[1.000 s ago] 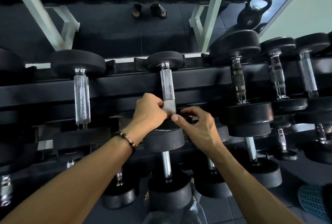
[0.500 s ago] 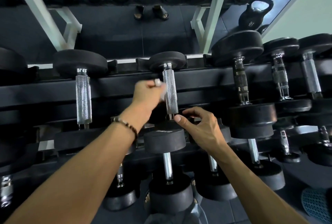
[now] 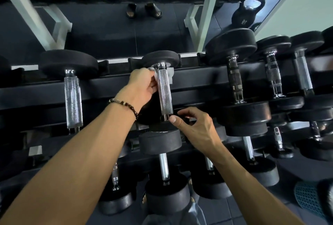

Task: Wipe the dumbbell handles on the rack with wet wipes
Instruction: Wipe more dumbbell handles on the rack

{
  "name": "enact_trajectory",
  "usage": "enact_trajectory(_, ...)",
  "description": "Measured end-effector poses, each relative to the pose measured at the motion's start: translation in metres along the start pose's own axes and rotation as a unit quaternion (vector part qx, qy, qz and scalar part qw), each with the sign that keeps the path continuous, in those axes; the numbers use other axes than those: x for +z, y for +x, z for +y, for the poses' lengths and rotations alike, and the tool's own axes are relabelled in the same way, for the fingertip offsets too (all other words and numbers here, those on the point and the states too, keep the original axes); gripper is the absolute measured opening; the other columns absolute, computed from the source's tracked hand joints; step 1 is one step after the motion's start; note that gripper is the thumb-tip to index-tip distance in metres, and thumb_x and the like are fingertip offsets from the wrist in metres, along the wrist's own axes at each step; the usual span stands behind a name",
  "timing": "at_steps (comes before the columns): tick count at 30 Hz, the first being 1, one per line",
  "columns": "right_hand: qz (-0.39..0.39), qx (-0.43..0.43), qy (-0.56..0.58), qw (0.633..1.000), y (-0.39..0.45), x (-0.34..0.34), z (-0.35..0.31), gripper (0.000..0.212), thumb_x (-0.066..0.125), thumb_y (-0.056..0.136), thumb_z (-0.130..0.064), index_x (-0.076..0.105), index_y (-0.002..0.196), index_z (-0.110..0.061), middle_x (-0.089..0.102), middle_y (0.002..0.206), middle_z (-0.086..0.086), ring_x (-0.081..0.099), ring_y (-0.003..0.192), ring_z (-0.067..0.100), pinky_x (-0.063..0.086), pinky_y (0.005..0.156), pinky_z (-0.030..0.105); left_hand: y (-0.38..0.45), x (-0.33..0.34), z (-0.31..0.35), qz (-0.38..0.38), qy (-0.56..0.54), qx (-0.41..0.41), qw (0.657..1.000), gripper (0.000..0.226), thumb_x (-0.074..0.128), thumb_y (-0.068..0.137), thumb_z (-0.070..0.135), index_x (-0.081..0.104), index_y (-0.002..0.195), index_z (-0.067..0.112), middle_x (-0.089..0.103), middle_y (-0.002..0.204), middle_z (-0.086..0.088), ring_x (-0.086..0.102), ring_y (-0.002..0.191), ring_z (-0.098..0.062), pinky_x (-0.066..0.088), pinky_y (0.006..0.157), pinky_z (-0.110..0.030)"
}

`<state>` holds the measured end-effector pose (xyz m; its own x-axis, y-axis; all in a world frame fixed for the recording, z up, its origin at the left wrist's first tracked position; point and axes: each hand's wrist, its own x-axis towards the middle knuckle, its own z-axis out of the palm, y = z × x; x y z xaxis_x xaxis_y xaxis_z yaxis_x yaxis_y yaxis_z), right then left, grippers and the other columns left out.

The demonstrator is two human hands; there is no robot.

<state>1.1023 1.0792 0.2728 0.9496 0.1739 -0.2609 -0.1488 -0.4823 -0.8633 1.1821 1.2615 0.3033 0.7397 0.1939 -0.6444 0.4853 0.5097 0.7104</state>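
While the left hand [image 3: 142, 86] pinches a thin pale wet wipe [image 3: 154, 76] against the knurled chrome dumbbell handle [image 3: 164, 93], the right hand [image 3: 195, 127] grips the round black rubber head [image 3: 160, 141] below, on the dark rack [image 3: 108, 87].

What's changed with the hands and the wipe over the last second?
The left hand slid the wet wipe up the knurled handle, from its lower end to the top by the far weight head. The right hand stayed at the handle's lower end, steadying the dumbbell. The neighbouring dumbbells did not move on the rack.
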Motion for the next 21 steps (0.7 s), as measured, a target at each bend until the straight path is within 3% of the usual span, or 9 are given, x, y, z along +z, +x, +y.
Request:
enact_trajectory(3, -0.008, 0.008, 0.006, 1.0, 0.001, -0.002, 0.0, 0.054, 0.07, 0.07, -0.064, 0.071, 0.103, -0.021, 0.069, 0.096, -0.013, 0.06, 0.091, -0.009, 0.045, 0.072, 0.007, -0.008, -0.008, -0.011, -0.035, 0.126, -0.013, 0.991, 0.022, 0.045, 0.099, 0.002, 0.067, 0.097, 0.005, 0.073, 0.092, -0.012, 0.07, 0.09, -0.027, 0.059, 0.076, -0.037)
enact_trajectory(6, -0.01, 0.005, -0.005, 1.0, 0.003, -0.004, 0.0, 0.052, 0.07, 0.069, -0.064, 0.071, 0.102, -0.022, 0.069, 0.096, -0.014, 0.059, 0.092, -0.009, 0.045, 0.073, 0.007, -0.026, -0.024, -0.021, -0.081, 0.234, -0.017, 0.969, 0.022, 0.049, 0.097, -0.003, 0.066, 0.088, 0.007, 0.075, 0.082, -0.008, 0.072, 0.083, -0.022, 0.061, 0.074, -0.037)
enact_trajectory(9, -0.011, 0.011, -0.006, 1.0, 0.003, -0.003, -0.001, 0.055, 0.07, 0.067, -0.066, 0.07, 0.102, -0.023, 0.069, 0.096, -0.014, 0.06, 0.091, -0.007, 0.045, 0.073, 0.01, -0.022, -0.021, -0.017, -0.07, 0.22, 0.03, 0.973, 0.019, 0.052, 0.098, 0.001, 0.063, 0.083, 0.007, 0.074, 0.069, 0.0, 0.072, 0.065, -0.013, 0.061, 0.066, -0.03)
enact_trajectory(13, -0.014, 0.011, -0.012, 1.0, 0.003, -0.002, -0.001, 0.058, 0.068, 0.067, -0.069, 0.07, 0.103, -0.024, 0.069, 0.099, -0.014, 0.061, 0.094, -0.005, 0.046, 0.075, 0.014, -0.005, -0.009, -0.007, -0.032, 0.157, 0.053, 0.986, 0.017, 0.055, 0.098, 0.01, 0.065, 0.085, 0.012, 0.07, 0.086, -0.003, 0.067, 0.08, -0.02, 0.059, 0.077, -0.041)
enact_trajectory(15, -0.018, 0.014, -0.013, 1.0, 0.003, -0.002, 0.0, 0.058, 0.068, 0.067, -0.069, 0.07, 0.104, -0.024, 0.069, 0.099, -0.015, 0.06, 0.093, -0.007, 0.045, 0.074, 0.011, -0.009, -0.022, -0.016, -0.023, 0.254, 0.065, 0.965, 0.029, 0.054, 0.097, 0.002, 0.068, 0.076, 0.016, 0.07, 0.082, -0.006, 0.067, 0.078, -0.022, 0.058, 0.08, -0.044)
enact_trajectory(18, -0.018, 0.017, -0.008, 1.0, 0.003, -0.003, -0.001, 0.057, 0.069, 0.066, -0.068, 0.07, 0.104, -0.025, 0.068, 0.1, -0.015, 0.058, 0.093, -0.013, 0.043, 0.072, 0.005, -0.029, -0.048, -0.036, -0.094, 0.395, 0.032, 0.913, 0.033, 0.05, 0.094, -0.004, 0.075, 0.079, 0.011, 0.076, 0.086, -0.012, 0.073, 0.088, -0.029, 0.056, 0.09, -0.047)
enact_trajectory(21, -0.02, 0.017, -0.012, 1.0, 0.004, -0.003, -0.002, 0.062, 0.068, 0.064, -0.071, 0.07, 0.105, -0.025, 0.069, 0.102, -0.014, 0.058, 0.097, -0.011, 0.044, 0.075, 0.008, -0.023, -0.045, -0.031, -0.068, 0.355, 0.038, 0.931, 0.032, 0.049, 0.093, -0.005, 0.076, 0.085, 0.01, 0.075, 0.095, -0.018, 0.071, 0.096, -0.034, 0.055, 0.092, -0.05)
